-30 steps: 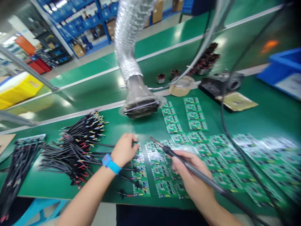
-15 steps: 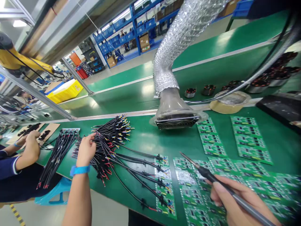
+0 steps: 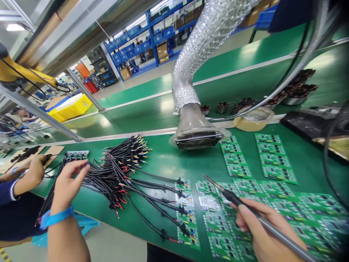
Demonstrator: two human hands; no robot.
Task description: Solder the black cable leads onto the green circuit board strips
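My left hand (image 3: 68, 182), with a blue wrist strap, is at the left end of a pile of black cables (image 3: 109, 174). Thumb and forefinger pinch a dark piece that looks like a black cable, though most of it is hidden. In my right hand (image 3: 261, 222) is a soldering iron (image 3: 234, 198), its tip pointing up and left above green circuit boards (image 3: 218, 222). Between the hands, several cables reach from the pile to a strip of boards (image 3: 188, 222), their coloured wire ends lying on it.
A fume extraction hood (image 3: 196, 134) on a silver duct hangs above the bench. Behind the boards lie a tape roll (image 3: 253, 120) and several copper-wound motor stators (image 3: 297, 94). At left, a co-worker's hand (image 3: 35, 171) is near a board with cables (image 3: 77, 154).
My left hand has moved left from the top of the cable pile to its left end. My right hand still holds the soldering iron. The view has shifted slightly.
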